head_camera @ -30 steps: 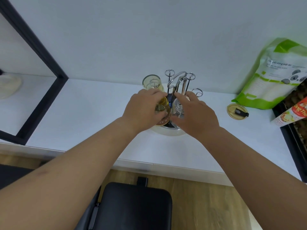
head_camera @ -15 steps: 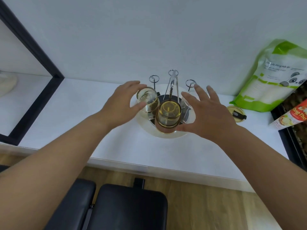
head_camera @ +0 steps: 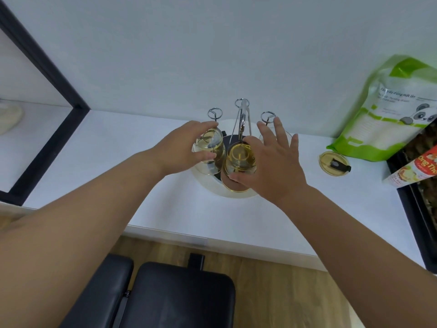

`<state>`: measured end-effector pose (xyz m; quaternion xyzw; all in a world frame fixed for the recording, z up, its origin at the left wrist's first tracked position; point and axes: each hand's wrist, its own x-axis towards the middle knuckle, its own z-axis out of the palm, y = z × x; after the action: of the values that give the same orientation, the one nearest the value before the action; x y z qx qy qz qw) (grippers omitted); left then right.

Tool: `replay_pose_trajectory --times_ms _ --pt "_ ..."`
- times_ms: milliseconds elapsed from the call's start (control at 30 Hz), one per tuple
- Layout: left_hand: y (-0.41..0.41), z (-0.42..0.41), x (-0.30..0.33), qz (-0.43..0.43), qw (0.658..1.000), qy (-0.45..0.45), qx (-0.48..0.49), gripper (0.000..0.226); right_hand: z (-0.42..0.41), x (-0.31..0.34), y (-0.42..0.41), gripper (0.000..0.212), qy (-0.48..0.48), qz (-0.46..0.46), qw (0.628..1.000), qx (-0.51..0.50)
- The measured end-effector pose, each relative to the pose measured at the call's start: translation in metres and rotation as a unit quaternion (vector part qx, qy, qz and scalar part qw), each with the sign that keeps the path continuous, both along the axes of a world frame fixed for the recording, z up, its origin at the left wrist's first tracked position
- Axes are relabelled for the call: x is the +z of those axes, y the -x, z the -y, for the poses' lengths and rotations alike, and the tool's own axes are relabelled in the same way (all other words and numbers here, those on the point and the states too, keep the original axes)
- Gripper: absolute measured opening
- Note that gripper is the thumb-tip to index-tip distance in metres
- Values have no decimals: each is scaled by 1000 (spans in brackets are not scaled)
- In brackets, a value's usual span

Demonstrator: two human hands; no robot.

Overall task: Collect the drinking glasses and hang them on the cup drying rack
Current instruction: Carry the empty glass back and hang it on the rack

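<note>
A chrome cup drying rack (head_camera: 241, 114) with ring-tipped prongs stands on a round white base (head_camera: 208, 185) on the white counter. An upturned clear glass (head_camera: 209, 152) hangs on its left side, and my left hand (head_camera: 182, 147) is wrapped around it. An upturned amber-tinted glass (head_camera: 240, 159) hangs at the front centre. My right hand (head_camera: 276, 162) touches its right side with the thumb under it and the fingers spread. Another clear glass (head_camera: 287, 136) is mostly hidden behind my right hand.
A green and white pouch (head_camera: 390, 114) leans on the wall at the right, with a round lid (head_camera: 333, 161) in front of it and a carton (head_camera: 413, 169) beside a dark tray. A black frame (head_camera: 47, 91) borders the counter's left. Black stools (head_camera: 165, 297) stand below.
The rack has turned so the amber glass faces front. My left hand has closed around the clear glass on the left, and my right hand has moved in against the amber glass.
</note>
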<state>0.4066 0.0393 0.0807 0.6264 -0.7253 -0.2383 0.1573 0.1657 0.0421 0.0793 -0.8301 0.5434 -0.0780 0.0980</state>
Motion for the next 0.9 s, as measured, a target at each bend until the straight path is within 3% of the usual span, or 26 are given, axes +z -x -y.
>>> replay_pose_trajectory --times_ms 733,900 --pt "6 -4 0 -9 1000 2 4 81 5 4 14 99 -16 15 1000 -3" --pt "5 -3 -3 -25 999 5 19 78 8 4 11 91 -17 16 1000 1"
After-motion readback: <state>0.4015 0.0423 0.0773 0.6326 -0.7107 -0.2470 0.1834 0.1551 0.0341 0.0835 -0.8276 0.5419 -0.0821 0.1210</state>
